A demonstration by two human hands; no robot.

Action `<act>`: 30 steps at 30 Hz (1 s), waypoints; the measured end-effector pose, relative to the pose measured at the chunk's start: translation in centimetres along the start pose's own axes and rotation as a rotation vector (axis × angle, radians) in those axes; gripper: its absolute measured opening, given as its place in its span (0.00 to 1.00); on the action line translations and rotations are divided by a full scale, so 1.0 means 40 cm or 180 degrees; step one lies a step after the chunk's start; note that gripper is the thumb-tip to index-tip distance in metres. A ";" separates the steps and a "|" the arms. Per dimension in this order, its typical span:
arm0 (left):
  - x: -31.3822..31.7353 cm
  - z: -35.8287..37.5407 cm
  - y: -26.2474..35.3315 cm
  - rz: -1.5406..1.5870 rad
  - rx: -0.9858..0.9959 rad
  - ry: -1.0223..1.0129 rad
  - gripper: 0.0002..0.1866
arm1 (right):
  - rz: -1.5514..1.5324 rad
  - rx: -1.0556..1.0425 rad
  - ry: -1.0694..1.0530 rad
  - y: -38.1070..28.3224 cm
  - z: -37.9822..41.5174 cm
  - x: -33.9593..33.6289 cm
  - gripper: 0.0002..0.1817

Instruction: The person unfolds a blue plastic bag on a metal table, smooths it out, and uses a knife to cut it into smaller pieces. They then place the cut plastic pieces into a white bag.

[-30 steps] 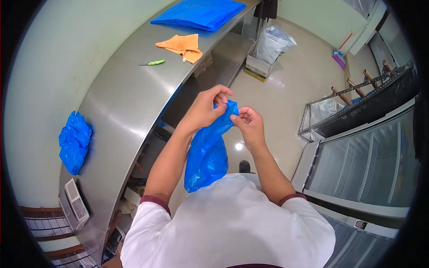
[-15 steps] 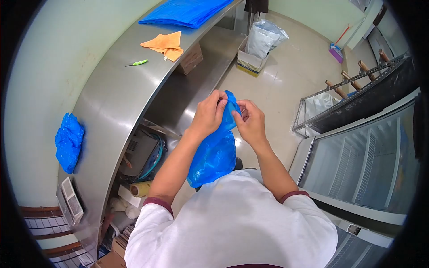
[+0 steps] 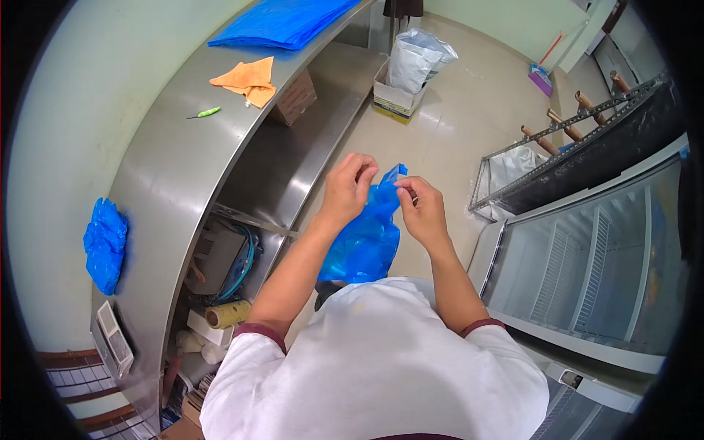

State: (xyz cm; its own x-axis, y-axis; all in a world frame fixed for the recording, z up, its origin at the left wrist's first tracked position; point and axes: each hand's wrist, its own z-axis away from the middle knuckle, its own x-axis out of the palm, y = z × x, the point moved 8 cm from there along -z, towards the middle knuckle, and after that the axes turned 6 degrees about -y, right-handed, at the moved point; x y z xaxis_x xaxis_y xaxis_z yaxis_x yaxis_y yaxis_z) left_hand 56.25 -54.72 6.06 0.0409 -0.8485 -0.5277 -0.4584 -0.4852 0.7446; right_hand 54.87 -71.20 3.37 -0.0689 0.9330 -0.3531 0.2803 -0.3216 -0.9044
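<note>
A thin blue plastic bag hangs in front of my white shirt, its narrow gathered top rising between my hands. My right hand pinches the bag near that top with thumb and fingertips. Just left of the top is my left hand, its thumb and fingers curled together in a pinch. Part of the bag passes behind the left hand, and what its fingertips hold, if anything, cannot be made out.
On the steel counter at left are a crumpled blue bag, a green-handled knife, an orange cloth and stacked blue sheets. A box with a silver bag stands on the floor. A glass-door fridge is at right.
My left hand has come away from the bag's top, leaving a gap between the hands. The right hand keeps its pinch and has shifted slightly. The view has shifted a little.
</note>
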 end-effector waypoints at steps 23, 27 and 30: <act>0.203 -0.022 0.057 0.0172 0.0517 -0.0185 0.06 | 0.1471 -0.0117 0.0786 -0.011 -0.031 -0.190 0.14; 0.227 0.017 -0.054 -0.0340 -0.0456 -0.0983 0.11 | 0.1598 -0.0086 0.0694 -0.003 -0.035 -0.218 0.04; 0.246 0.136 -0.269 -0.0952 -0.0670 -0.1344 0.12 | 0.1700 0.0093 0.0747 0.033 -0.019 -0.252 0.03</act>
State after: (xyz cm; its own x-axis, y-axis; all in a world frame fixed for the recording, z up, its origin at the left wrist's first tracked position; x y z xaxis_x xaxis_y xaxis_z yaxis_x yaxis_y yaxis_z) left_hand 56.76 -56.69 -9.35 -0.2373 -0.5300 -0.8141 -0.2924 -0.7602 0.5801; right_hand 56.65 -80.89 5.92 0.2894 0.6501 -0.7025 0.1911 -0.7584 -0.6231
